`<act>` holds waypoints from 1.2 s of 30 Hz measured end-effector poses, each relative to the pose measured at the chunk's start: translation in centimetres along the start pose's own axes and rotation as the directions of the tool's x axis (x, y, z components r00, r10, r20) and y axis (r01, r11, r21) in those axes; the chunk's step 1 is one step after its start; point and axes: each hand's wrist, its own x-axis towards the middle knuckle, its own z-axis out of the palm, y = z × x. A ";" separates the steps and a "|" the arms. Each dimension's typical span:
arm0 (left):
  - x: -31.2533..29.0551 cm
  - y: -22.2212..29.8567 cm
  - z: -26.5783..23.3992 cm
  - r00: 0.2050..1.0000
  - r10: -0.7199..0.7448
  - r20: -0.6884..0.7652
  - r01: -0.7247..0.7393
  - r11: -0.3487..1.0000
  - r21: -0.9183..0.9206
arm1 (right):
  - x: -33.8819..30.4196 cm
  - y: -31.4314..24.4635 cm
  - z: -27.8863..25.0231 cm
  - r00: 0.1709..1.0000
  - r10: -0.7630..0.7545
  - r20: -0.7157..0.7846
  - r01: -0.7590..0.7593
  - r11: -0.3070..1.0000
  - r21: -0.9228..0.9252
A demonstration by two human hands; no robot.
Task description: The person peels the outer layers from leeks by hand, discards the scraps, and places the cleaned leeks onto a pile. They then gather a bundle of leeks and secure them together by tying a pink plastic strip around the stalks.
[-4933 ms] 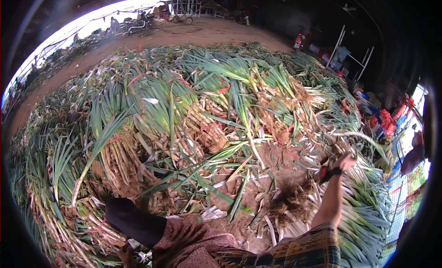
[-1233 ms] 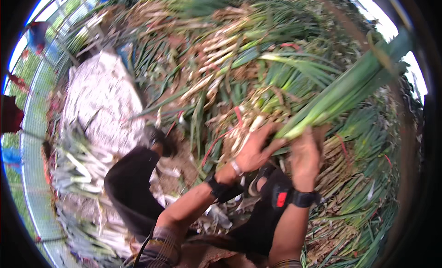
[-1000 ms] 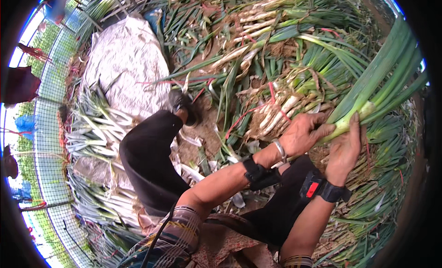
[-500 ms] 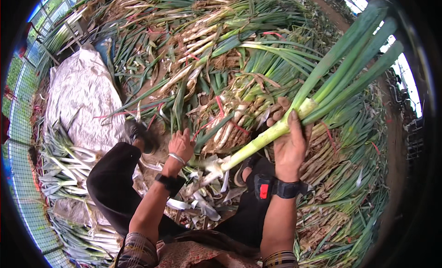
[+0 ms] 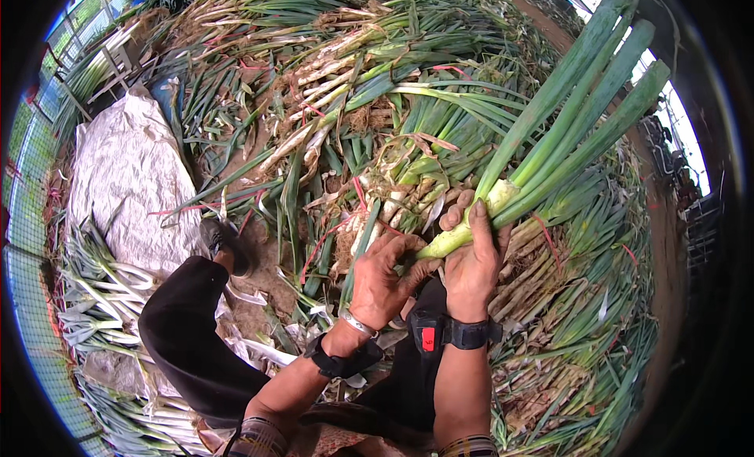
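Note:
A big green onion [image 5: 569, 103] slants across in front of me, its long green leaves pointing to the upper right. My right hand [image 5: 473, 262] is closed around its pale upper stalk, thumb lying along it just below where the leaves fork. Lower down, my left hand [image 5: 385, 278] has its fingers bent around the stalk and thumb pressed against it. That hand hides the white root end. Both wrists wear black bands, and the left one also has a light bracelet.
Heaps of green onions [image 5: 581, 245] with red ties lie to the right and ahead. A white sack [image 5: 129, 182] is spread at the left, with peeled white onions [image 5: 118, 284] below it. My shoe [image 5: 226, 245] rests on soil beside peeled scraps. Mesh fencing [image 5: 35, 245] runs along the left.
My left hand has moved right from above the scraps and taken hold of the lower stalk. The onion, still in my right hand, has shifted slightly left.

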 end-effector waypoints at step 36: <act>-1.5 -19.6 -30.0 0.923 -0.126 -0.363 0.237 0.931 0.278 | 1.8 -7.5 -9.9 0.980 -0.191 -0.057 0.199 0.931 0.307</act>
